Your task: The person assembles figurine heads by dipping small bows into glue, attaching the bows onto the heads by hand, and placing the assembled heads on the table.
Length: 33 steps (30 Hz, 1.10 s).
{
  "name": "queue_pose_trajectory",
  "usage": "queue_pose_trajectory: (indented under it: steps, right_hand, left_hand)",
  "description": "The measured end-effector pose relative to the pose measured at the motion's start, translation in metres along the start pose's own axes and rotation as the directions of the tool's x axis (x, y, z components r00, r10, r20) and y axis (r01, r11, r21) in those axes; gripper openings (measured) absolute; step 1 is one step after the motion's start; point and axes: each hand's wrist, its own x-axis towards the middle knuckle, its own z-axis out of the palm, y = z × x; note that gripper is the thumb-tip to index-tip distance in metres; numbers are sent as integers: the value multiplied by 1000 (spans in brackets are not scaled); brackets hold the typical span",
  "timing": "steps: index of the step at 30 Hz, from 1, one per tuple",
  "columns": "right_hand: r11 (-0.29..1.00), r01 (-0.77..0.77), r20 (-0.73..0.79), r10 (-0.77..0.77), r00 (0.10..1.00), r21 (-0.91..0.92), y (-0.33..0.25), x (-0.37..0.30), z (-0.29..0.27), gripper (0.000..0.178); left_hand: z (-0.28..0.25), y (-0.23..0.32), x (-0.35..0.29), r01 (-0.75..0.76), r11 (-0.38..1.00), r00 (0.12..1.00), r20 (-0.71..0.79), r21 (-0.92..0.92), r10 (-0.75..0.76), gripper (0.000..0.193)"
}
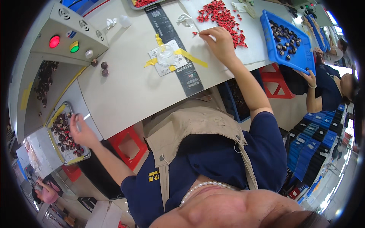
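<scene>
My left hand (81, 131) is at the left, over the edge of a metal tray (86, 155) of dark brown round pieces, some with red on them. Its fingertips close on one dark brown round piece (77, 115), partly hidden by the fingers. My right hand (221, 42) is above the table, thumb and forefinger pinched at a small red piece (195, 33). Beside that hand, a heap of similar red pieces (218, 15) lies on a white sheet. A clear round holder (165, 54) on a plate is fixed with yellow tape on the table between my hands.
A machine housing with lit red and green buttons (54, 41) stands at the left. Three brown round pieces (104, 68) lie near it. A blue crate (268, 40) with brown pieces is at the right, by another person's hand (311, 79). Red stools (129, 147) stand below.
</scene>
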Motion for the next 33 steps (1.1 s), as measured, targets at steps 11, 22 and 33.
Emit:
queue_pose_trajectory:
  steps: [11, 22, 33]
  right_hand:
    - [993, -108, 280, 118, 953, -49, 3, 19, 22, 13]
    - [342, -646, 513, 404, 757, 683, -18, 8, 9, 23]
    - [-273, -619, 676, 309, 669, 737, -23, -7, -8, 19]
  left_hand:
    - [-56, -122, 83, -51, 576, 997, 73, 816, -14, 35]
    - [98, 31, 76, -485, 867, 782, 388, -113, 488, 20]
    - [120, 22, 60, -327, 935, 872, 338, -138, 355, 22]
